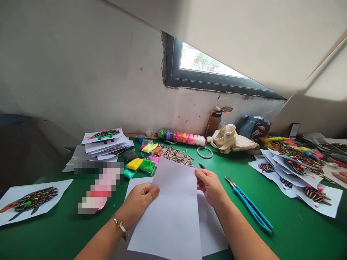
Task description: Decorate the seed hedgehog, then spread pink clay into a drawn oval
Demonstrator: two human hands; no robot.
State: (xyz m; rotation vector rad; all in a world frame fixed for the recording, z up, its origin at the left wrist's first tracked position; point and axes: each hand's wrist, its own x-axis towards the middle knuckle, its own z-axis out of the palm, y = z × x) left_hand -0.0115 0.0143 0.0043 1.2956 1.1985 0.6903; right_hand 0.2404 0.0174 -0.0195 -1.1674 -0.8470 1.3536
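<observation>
Between my two hands a blank white sheet of paper is held up, tilted towards me. My left hand pinches its left edge, thumb on the front. At the upper right edge, my right hand grips it between thumb and fingers. Beneath it, more white paper lies on the green table. To the right of my right hand rests a blue utility knife with some blade showing. A dark pen lies just behind that hand, partly hidden.
Sunflower seeds and bags of coloured clay lie behind the paper. Stacks of seed-decorated sheets stand left and right. A tape roll, a cloth bag and a brown bottle sit near the wall.
</observation>
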